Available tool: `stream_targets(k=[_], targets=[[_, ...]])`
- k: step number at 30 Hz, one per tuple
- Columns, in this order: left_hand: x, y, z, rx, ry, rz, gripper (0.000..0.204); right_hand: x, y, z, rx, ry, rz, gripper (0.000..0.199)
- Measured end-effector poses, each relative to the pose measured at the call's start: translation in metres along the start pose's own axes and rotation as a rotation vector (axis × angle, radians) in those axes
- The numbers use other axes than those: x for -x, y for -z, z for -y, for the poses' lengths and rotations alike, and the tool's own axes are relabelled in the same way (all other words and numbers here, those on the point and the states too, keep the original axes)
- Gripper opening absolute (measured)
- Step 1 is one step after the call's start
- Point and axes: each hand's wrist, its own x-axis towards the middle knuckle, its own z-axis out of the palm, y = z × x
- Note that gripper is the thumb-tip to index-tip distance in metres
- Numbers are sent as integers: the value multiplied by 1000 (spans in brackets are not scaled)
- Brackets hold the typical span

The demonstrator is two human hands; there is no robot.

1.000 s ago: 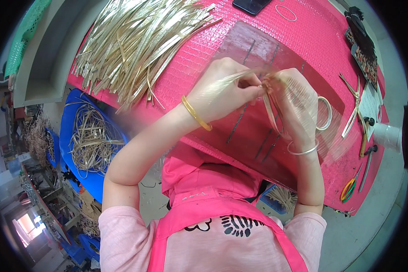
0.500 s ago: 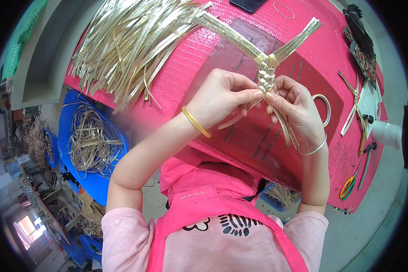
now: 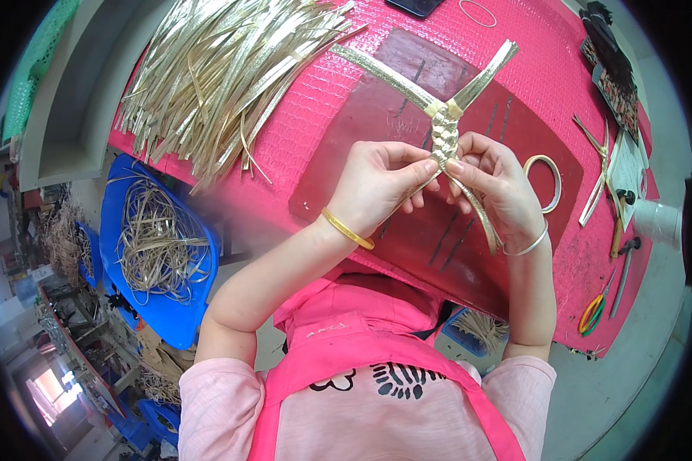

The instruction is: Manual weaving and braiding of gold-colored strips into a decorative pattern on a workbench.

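Observation:
Between my hands is a braid of gold strips (image 3: pixel 444 137), short and flat, with two bundles of strips spreading from its far end in a V. Pale tape wraps each bundle where it meets the braid. My left hand (image 3: pixel 392 178) pinches the braid's near left edge and a strip between thumb and fingers. On the other side, my right hand (image 3: pixel 494 178) pinches the near right edge, thumb on top. Loose strip ends (image 3: pixel 478 211) hang from under the right hand toward me. Under both hands lies a dark red board (image 3: pixel 346 154) with black marks.
A large pile of gold strips (image 3: pixel 215 84) covers the table's far left. A tape roll (image 3: pixel 544 184) sits right of my hand. Farther right are a crossed strip piece (image 3: pixel 601 173), a hammer (image 3: pixel 624 269) and scissors (image 3: pixel 593 313). A blue bin (image 3: pixel 184 311) holds tangled strips at left.
The braid has shifted slightly left and nearer to me, and its far bundles have swung left. My left hand has come down and inward; a strip's free end no longer shows below it.

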Motion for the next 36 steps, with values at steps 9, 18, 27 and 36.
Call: stream_targets(k=[9, 18, 27, 36], targets=[[1, 3, 15, 79, 55, -4, 15, 38, 82, -26, 1629, -193, -723, 25], [7, -1, 25, 241, -50, 343, 13, 42, 19, -29, -628, 450, -277, 19], [15, -6, 22, 250, 41, 315, 14, 32, -26, -31, -371, 632, -388, 20], [27, 1, 7, -19, -57, 220, 15, 26, -10, -34, 521, 366, -365, 8]])
